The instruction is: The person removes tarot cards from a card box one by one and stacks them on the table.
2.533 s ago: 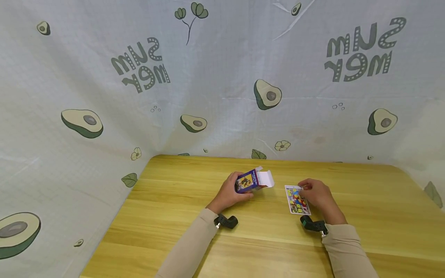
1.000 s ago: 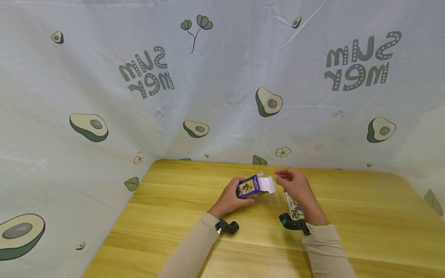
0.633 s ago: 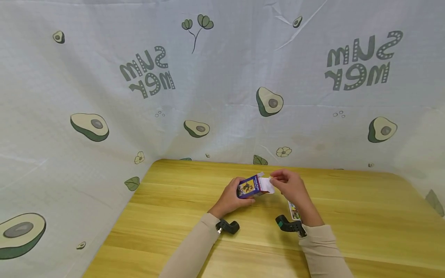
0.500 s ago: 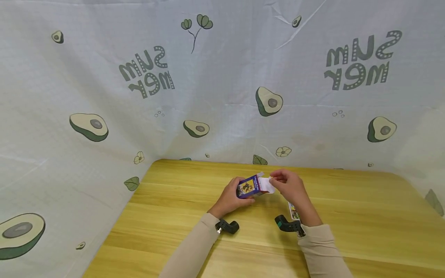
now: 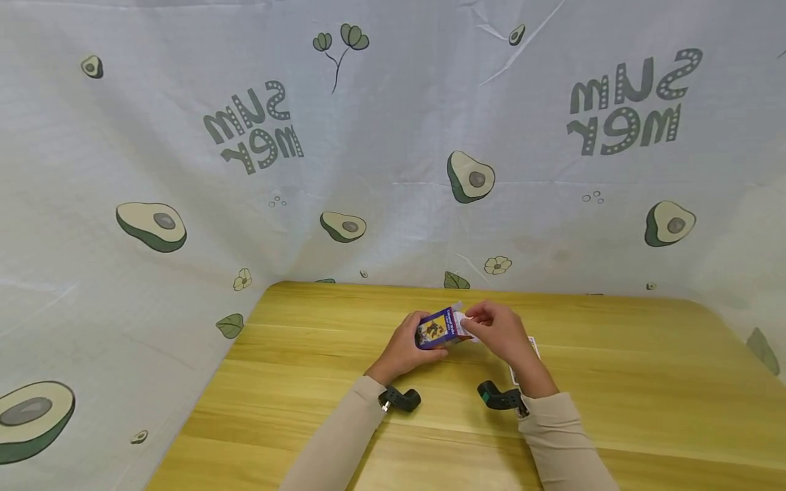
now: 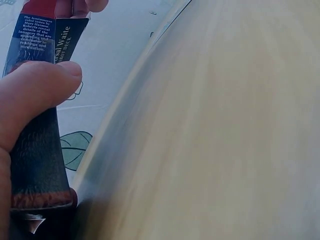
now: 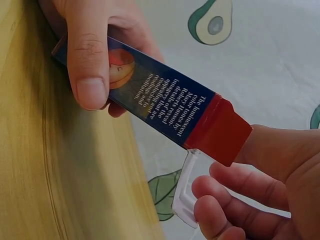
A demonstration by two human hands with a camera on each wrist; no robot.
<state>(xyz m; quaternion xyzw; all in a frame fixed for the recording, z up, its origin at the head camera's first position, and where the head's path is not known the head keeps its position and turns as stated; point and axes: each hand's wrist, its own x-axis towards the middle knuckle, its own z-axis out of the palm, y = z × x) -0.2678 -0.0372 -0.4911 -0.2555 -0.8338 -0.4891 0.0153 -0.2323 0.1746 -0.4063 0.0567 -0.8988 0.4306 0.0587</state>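
My left hand [image 5: 405,351] grips a dark blue tarot card box [image 5: 436,331] above the table, its end with the loose flaps facing right. In the right wrist view the left thumb [image 7: 90,75] lies along the narrow printed side. My right hand [image 5: 500,331] is at that end, its curled fingers pinching the white lid flap [image 7: 182,200]. A red side flap [image 7: 230,132] sticks out beside it and hides the right thumb's tip. In the left wrist view the box [image 6: 37,160] stands upright along the left edge. Beneath my right forearm lies a card [image 5: 513,376], mostly hidden.
The wooden table [image 5: 295,368] ends at the back against a pale curtain [image 5: 393,136] with avocado prints. Black wrist cameras sit on both wrists, the left camera [image 5: 405,399] and the right camera [image 5: 494,395] low over the table.
My right hand has left the card on the table, come left to the box and taken the lid flap, which is now bent nearer the opening. The left hand keeps its grip.
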